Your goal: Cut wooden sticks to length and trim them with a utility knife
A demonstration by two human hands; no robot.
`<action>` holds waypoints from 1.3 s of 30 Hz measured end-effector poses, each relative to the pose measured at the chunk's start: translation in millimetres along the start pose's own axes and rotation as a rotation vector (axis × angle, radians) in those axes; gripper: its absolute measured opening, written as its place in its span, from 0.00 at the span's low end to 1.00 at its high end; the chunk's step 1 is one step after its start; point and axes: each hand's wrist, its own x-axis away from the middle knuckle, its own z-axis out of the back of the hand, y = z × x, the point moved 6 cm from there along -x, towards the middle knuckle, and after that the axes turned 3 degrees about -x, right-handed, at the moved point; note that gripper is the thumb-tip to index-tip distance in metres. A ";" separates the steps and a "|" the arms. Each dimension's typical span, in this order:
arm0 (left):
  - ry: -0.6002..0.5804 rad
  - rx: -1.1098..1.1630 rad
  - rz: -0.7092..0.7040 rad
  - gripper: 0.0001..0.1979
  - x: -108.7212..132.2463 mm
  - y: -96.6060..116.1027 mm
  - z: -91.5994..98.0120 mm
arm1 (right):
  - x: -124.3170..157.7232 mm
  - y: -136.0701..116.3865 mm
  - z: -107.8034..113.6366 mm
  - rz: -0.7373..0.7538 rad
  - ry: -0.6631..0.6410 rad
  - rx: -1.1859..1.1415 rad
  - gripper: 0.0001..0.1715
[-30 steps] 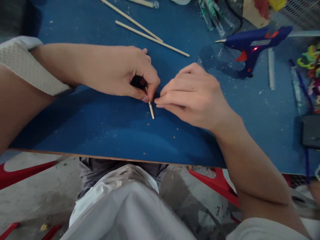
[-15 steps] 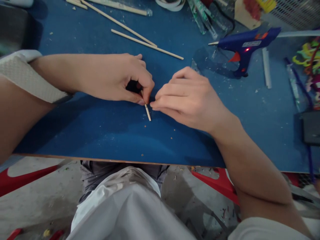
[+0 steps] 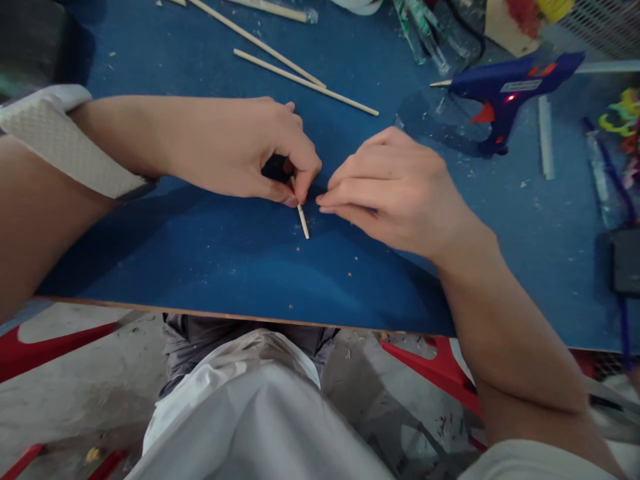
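Between thumb and forefinger, my left hand (image 3: 280, 157) pinches a short piece of thin wooden stick (image 3: 304, 224). Its lower end points down toward the table's front edge, and part of its upper length is hidden by the fingers. Just to the right, my right hand (image 3: 395, 190) has thumb and fingertips pressed together, a small gap away from the stick. Whatever those fingertips may hold is too small or hidden to make out. Both hands are low over the blue tabletop (image 3: 240, 260).
Long thin wooden sticks (image 3: 305, 85) lie beyond my hands. A blue glue gun (image 3: 520, 87) with a lit red light stands at the right, near a glue stick (image 3: 546, 137). Brushes (image 3: 420, 30) and a grey mesh basket (image 3: 610, 27) are at the back right; a dark box (image 3: 30, 50) is at left.
My right fingertips have drawn slightly away to the right from the short stick. My left hand keeps its pinch. The whole view has shifted a little.
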 end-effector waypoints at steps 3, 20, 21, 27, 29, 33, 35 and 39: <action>-0.067 -0.004 -0.026 0.34 -0.5 0.5 -3.6 | -0.9 1.5 -3.4 -0.042 -0.025 -0.008 0.20; -0.063 -0.015 -0.064 0.35 -0.1 -2.1 -2.9 | 3.1 10.7 0.0 -0.031 0.013 -0.016 0.18; -0.065 -0.015 -0.061 0.35 -0.1 -2.4 -3.3 | 2.8 10.0 -0.3 -0.022 0.011 -0.013 0.17; -0.064 -0.028 -0.069 0.30 0.1 -2.6 -3.0 | 2.3 8.4 2.2 -0.003 0.055 -0.048 0.15; -0.074 -0.031 -0.045 0.36 -0.2 -2.5 -3.4 | 1.9 9.2 0.0 -0.021 0.012 -0.054 0.16; -0.057 -0.042 -0.031 0.42 -0.5 0.8 -2.4 | 2.1 11.7 -1.2 -0.040 -0.031 -0.068 0.15; -0.050 -0.041 -0.052 0.41 -0.5 2.9 -2.0 | 1.6 9.9 0.9 -0.021 0.010 -0.073 0.14; -0.053 -0.037 -0.085 0.40 -0.4 4.3 -2.0 | -0.8 3.7 -2.1 0.013 0.006 -0.027 0.17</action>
